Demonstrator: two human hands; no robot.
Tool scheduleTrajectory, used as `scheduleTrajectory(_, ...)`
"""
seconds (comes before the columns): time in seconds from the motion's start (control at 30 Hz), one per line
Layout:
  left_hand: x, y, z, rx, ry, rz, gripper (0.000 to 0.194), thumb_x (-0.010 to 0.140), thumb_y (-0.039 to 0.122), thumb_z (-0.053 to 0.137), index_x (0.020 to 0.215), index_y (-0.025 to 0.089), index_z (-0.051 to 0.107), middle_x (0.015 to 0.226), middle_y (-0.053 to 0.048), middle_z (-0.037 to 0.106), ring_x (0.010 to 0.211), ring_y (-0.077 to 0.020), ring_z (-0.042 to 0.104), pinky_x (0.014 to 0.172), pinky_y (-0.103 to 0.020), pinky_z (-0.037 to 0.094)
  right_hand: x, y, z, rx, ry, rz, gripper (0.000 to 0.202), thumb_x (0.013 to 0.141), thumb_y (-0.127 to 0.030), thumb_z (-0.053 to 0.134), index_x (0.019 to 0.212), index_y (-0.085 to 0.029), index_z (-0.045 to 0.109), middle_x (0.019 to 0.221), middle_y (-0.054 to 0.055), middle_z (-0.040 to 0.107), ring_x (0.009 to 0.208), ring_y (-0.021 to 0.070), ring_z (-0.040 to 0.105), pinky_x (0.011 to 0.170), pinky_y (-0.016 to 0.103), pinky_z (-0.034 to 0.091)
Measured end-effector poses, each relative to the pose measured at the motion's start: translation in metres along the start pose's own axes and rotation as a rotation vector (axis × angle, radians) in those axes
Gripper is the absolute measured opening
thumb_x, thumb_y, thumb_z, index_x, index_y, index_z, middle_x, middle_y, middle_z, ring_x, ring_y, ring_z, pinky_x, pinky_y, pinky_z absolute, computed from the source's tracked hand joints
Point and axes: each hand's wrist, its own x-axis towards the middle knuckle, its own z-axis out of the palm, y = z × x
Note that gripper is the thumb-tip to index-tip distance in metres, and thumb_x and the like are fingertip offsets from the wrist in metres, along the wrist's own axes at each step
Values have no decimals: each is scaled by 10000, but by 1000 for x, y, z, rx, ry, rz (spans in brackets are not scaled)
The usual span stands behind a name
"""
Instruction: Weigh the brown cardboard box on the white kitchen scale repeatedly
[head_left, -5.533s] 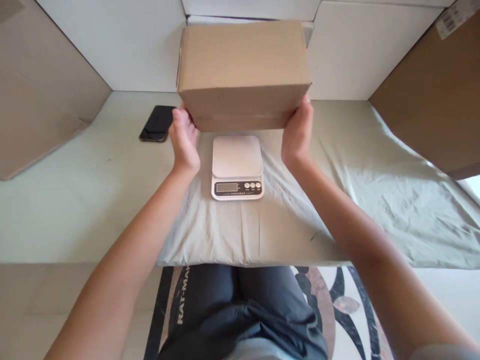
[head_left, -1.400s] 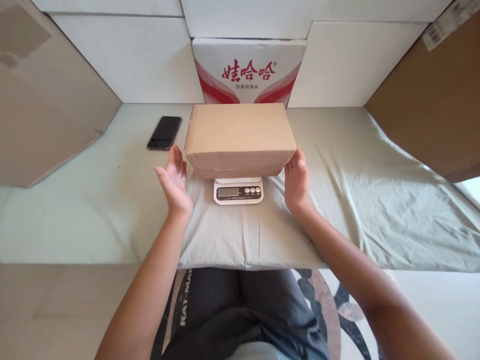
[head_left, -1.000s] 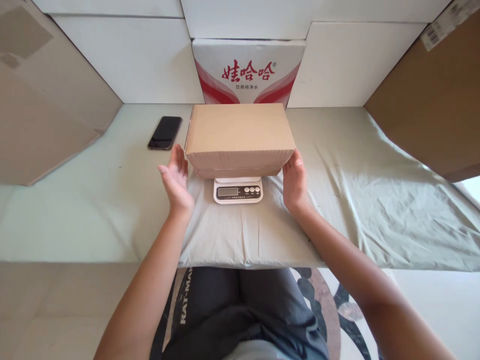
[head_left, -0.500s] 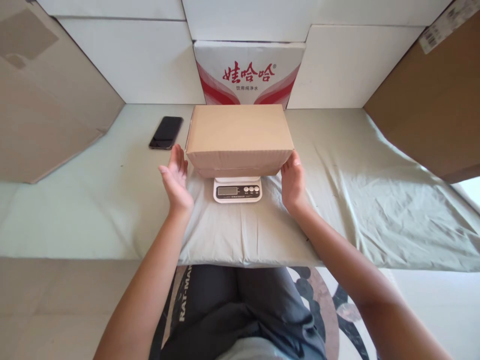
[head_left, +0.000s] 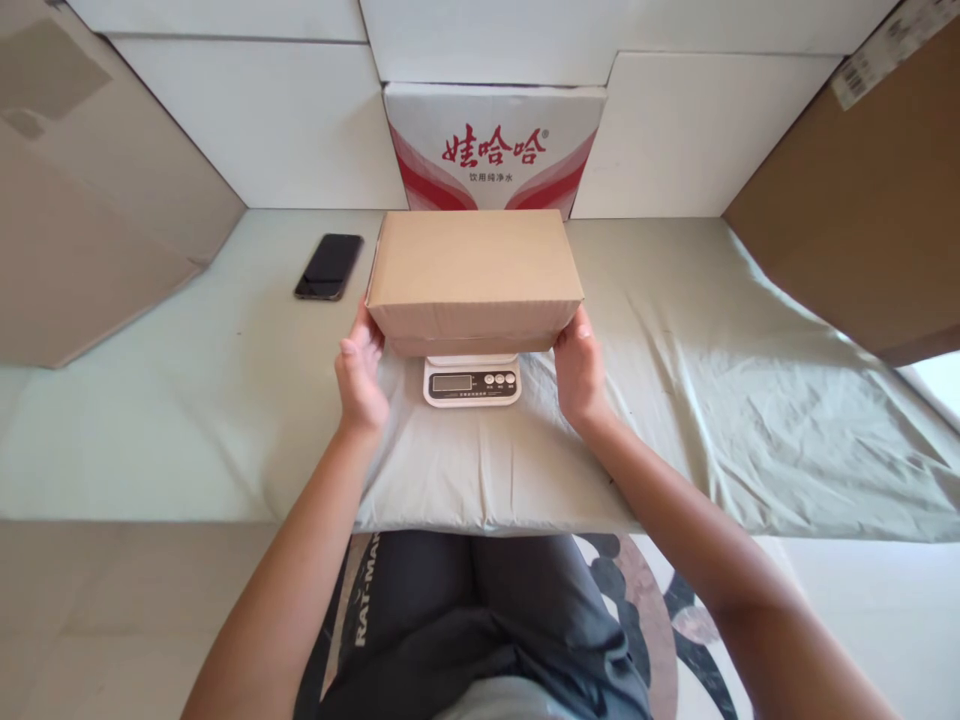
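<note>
A closed brown cardboard box [head_left: 474,260] sits on a white digital kitchen scale [head_left: 471,402], covering its weighing plate. The scale's display and buttons show in front of the box, and no digits can be made out on the display. My left hand [head_left: 363,375] holds the box at its left side, fingertips partly hidden behind its lower corner. On the opposite side my right hand [head_left: 580,368] grips the lower right corner, its fingers partly tucked out of sight. The box is held between both hands.
A black smartphone [head_left: 330,266] lies left of the box on the pale green cloth [head_left: 247,400]. White cartons, one with red lettering [head_left: 493,148], form a wall behind. Large brown cartons stand at the left [head_left: 97,200] and right [head_left: 862,220].
My left hand has moved inward from beside the box to its left side. My right hand stays at the right corner. The box remains on the scale.
</note>
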Motion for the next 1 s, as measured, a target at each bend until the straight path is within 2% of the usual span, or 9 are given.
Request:
scheduleTrajectory(0.2, 0, 1, 2, -41, -7, 18, 898, 907, 956, 559, 1389, 240, 807, 1518, -188, 752, 1531, -421, 635, 1300, -573, 477, -4, -9, 12, 1, -58, -31, 663, 1041, -764, 471, 1593, -413, 573, 1747, -13, 583, 1743, 328, 404, 1456, 555, 375)
scheduleTrajectory(0.33, 3, 21, 11, -75, -65, 142, 804, 984, 885, 528, 1415, 261, 794, 1544, -156, 740, 1545, -384, 631, 1316, -521, 475, 5, -22, 16, -10, -44, -104, 693, 1031, -783, 488, 1613, -411, 546, 1747, -7, 577, 1752, 337, 381, 1450, 558, 390)
scheduleTrajectory(0.47, 26, 50, 17, -36, -154, 180, 730, 1037, 842, 496, 1431, 297, 780, 1608, -97, 707, 1596, -341, 583, 1356, -478, 435, 37, -38, 19, -26, -61, -187, 619, 1068, -771, 432, 1566, -431, 575, 1731, -43, 580, 1769, 318, 358, 1486, 526, 322)
scheduleTrajectory(0.6, 70, 60, 22, -69, -178, 131, 748, 956, 913, 570, 1378, 336, 790, 1625, -61, 697, 1635, -341, 538, 1390, -513, 384, 86, -28, 23, -24, -47, -211, 789, 996, -923, 387, 1615, -454, 527, 1712, -64, 586, 1796, 329, 294, 1507, 574, 249)
scheduleTrajectory(0.67, 93, 47, 28, -93, -154, 115, 822, 905, 964, 581, 1373, 319, 786, 1665, -67, 662, 1671, -338, 490, 1398, -521, 371, 108, -10, 26, 1, -7, -199, 857, 963, -960, 398, 1637, -443, 513, 1726, -62, 571, 1809, 318, 260, 1518, 571, 218)
scheduleTrajectory(0.77, 116, 11, 43, -141, -102, 42, 859, 912, 957, 571, 1438, 299, 742, 1705, -80, 627, 1711, -298, 432, 1409, -472, 350, 131, 22, 28, 44, 46, -172, 908, 913, -980, 467, 1652, -453, 491, 1778, -84, 516, 1816, 296, 244, 1526, 565, 196)
scheduleTrajectory(0.87, 123, -27, 56, -203, -13, -119, 761, 1098, 766, 395, 1548, 208, 651, 1764, -138, 559, 1706, -259, 448, 1406, -427, 350, 139, 50, 26, 101, 77, -114, 971, 864, -959, 568, 1657, -405, 487, 1816, -61, 480, 1810, 290, 263, 1527, 562, 203)
scheduleTrajectory(0.93, 123, -45, 60, -221, 28, -191, 719, 1154, 661, 321, 1592, 165, 602, 1787, -164, 525, 1710, -233, 441, 1411, -402, 332, 139, 64, 22, 117, 89, -61, 1004, 826, -946, 621, 1636, -364, 507, 1827, -24, 477, 1802, 284, 286, 1527, 529, 219)
scheduleTrajectory(1.0, 124, -58, 59, -218, 35, -215, 730, 1149, 681, 340, 1581, 161, 617, 1778, -171, 536, 1711, -233, 441, 1409, -388, 327, 138, 75, 17, 112, 92, -18, 1013, 795, -942, 642, 1605, -344, 524, 1828, -3, 479, 1794, 271, 307, 1523, 488, 238)
